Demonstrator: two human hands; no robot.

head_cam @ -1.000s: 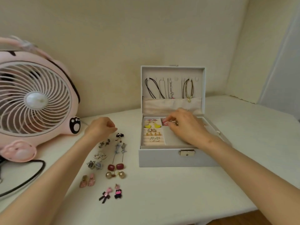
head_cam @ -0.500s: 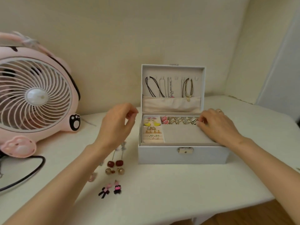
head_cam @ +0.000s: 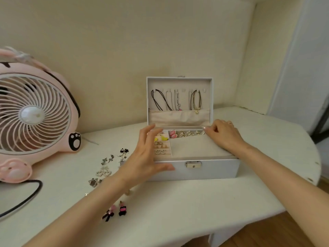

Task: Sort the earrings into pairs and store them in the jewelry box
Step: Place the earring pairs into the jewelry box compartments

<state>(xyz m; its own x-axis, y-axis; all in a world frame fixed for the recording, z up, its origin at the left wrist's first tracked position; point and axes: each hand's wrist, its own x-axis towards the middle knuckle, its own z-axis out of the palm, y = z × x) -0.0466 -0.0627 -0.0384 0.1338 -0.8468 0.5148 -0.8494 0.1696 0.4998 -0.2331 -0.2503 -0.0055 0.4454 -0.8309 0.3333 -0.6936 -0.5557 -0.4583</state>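
While left hand (head_cam: 144, 157) splays, right hand (head_cam: 224, 138) touches velvet-lined jewelry box (head_cam: 210, 172) (rectangular).

The jewelry box (head_cam: 210, 171) looks matt outside with a shiny metal clasp (head_cam: 193, 164); the fan (head_cam: 35, 113) is glossy plastic.

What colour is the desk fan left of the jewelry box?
The fan is pink with a white front grille; the head view shows it.

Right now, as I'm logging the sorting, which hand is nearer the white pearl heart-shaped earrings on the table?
Left. The left hand is beside the white pearl heart-shaped earrings, at the left edge of the grey jewelry box; the right hand is at its right rim.
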